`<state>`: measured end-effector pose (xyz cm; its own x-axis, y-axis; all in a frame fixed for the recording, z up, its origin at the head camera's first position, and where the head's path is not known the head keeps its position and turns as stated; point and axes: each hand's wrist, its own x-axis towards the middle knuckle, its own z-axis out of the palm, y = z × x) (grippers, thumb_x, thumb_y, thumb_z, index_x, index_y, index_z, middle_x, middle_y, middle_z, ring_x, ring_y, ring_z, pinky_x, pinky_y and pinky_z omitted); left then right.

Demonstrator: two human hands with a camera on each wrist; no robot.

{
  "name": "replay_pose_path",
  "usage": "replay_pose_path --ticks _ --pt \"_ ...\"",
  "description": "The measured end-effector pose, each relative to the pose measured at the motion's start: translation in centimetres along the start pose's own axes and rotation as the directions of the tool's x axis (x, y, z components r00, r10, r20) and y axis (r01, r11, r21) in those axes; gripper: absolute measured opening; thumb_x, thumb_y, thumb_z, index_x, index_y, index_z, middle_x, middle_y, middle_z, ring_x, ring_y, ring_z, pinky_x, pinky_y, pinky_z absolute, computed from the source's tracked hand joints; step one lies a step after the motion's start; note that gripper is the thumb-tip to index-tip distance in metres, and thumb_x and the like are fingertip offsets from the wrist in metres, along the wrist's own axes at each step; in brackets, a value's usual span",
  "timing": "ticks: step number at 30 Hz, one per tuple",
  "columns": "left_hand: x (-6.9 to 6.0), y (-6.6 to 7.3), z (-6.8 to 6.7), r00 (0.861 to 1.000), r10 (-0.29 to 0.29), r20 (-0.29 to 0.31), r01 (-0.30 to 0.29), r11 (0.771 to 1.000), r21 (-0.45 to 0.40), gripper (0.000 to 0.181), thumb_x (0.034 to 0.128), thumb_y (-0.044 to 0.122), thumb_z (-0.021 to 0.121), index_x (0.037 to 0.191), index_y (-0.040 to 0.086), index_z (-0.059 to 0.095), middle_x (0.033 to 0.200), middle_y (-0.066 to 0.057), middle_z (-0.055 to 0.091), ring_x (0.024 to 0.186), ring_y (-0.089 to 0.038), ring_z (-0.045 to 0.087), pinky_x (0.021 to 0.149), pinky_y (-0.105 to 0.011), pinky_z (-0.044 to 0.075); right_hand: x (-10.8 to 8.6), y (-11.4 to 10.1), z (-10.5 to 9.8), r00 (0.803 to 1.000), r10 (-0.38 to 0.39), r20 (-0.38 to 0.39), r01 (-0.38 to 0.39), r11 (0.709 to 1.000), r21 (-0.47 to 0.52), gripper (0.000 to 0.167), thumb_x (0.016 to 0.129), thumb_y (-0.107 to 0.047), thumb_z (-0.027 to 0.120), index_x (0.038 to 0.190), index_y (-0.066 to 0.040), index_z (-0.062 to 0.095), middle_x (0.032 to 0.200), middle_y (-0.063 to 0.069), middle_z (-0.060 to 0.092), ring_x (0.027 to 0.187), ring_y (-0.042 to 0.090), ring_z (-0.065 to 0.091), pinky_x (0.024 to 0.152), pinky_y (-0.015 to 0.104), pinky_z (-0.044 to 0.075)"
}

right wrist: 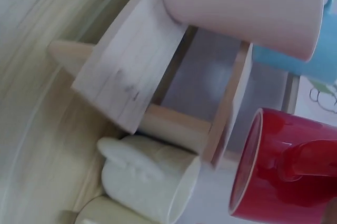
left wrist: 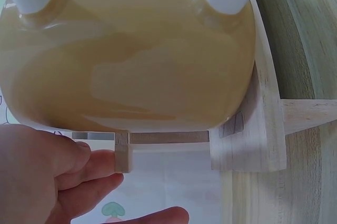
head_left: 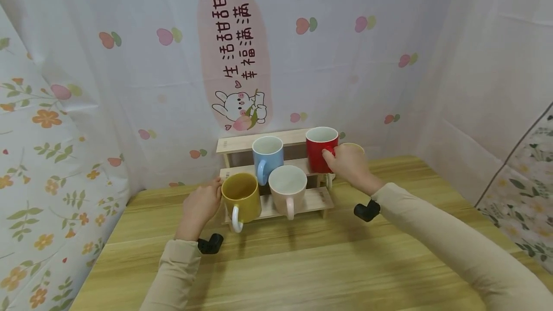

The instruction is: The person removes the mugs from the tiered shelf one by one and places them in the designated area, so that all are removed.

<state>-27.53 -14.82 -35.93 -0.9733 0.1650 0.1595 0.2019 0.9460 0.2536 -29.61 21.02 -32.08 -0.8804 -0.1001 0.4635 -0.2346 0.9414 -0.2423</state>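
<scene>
1. Right hand [head_left: 351, 164] closed on the handle of the red mug [head_left: 317, 155], which is upright at the right end of the rack's middle tier; cannot tell whether its base rests on the wood.
2. Status: yellow mug [head_left: 250, 209] and pink mug [head_left: 280, 199] stand on the bottom tier of the wooden rack [head_left: 321, 198]; light blue mug [head_left: 274, 157] on the middle tier. Judged: three set down, the red one in progress.
3. Off the rack: white mug [right wrist: 136, 187] and cream mug [right wrist: 109, 212], just beside its right end; possibly left to do.
4. Left hand [head_left: 201, 203] loosely open, fingertips touching the rack's left end, no mug held; probably steadying it.
</scene>
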Motion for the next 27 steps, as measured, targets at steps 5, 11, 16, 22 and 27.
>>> replay_pose_path --ticks 5,11,16,22,27 --pt "0.0 0.0 -0.1 1.0 -0.011 0.001 0.011 1.0 -0.003 0.039 0.103 0.021 0.037 0.136 0.009 0.055 0.14 -0.01 0.053 0.1 -0.043 0.063 0.06 -0.049 0.053 -0.8 1.2 -0.3 1.0 0.023 -0.016 -0.023 1.0 0.015 0.052 0.095 -0.029 0.046 0.046 -0.011 0.043 0.047 0.003 0.047 0.053 0.02 0.043 0.044 0.027 0.032" --pt "0.0 -0.1 0.1 1.0 0.009 -0.015 -0.009 1.0 -0.005 0.039 0.1027 0.021 0.038 0.135 0.008 0.056 0.137 -0.011 0.055 0.103 -0.044 0.062 0.07 -0.055 0.053 -1.7 2.8 -1.1 0.999 0.043 -0.027 -0.042 0.999 0.024 0.046 0.095 -0.025 0.05 0.052 -0.009 0.045 0.048 0.005 0.051 0.05 0.02 0.041 0.043 0.026 0.029" --pt "-0.1 -0.2 0.1 1.0 0.009 -0.019 -0.009 1.0 -0.009 0.039 0.1024 0.02 0.039 0.135 0.007 0.055 0.136 -0.012 0.056 0.099 -0.044 0.063 0.065 -0.053 0.053 -2.5 4.5 -1.2 0.997 0.055 -0.045 -0.053 0.997 0.047 0.045 0.095 -0.024 0.05 0.053 -0.008 0.047 0.048 0.005 0.052 0.048 0.019 0.041 0.042 0.025 0.029" --pt "-0.1 -0.1 -0.1 1.0 0.0 0.003 0.0 1.0 -0.004 0.04 0.1031 0.022 0.037 0.137 0.008 0.053 0.139 -0.011 0.054 0.099 -0.044 0.063 0.062 -0.051 0.053 -4.0 6.9 -1.0 0.995 0.092 -0.049 -0.092 0.996 0.002 0.05 0.096 -0.026 0.047 0.048 -0.011 0.04 0.044 0.001 0.041 0.047 0.018 0.037 0.042 0.026 0.025" --pt "0.0 0.0 -0.1 1.0 -0.006 0.01 0.006 1.0 0.002 0.04 0.1033 0.022 0.038 0.136 0.009 0.054 0.139 -0.011 0.053 0.097 -0.044 0.063 0.058 -0.048 0.052 -5.3 8.7 -0.6 0.992 0.092 -0.083 -0.096 0.994 -0.045 0.051 0.095 -0.026 0.048 0.046 -0.012 0.037 0.043 0.0 0.037 0.047 0.019 0.035 0.043 0.027 0.021"
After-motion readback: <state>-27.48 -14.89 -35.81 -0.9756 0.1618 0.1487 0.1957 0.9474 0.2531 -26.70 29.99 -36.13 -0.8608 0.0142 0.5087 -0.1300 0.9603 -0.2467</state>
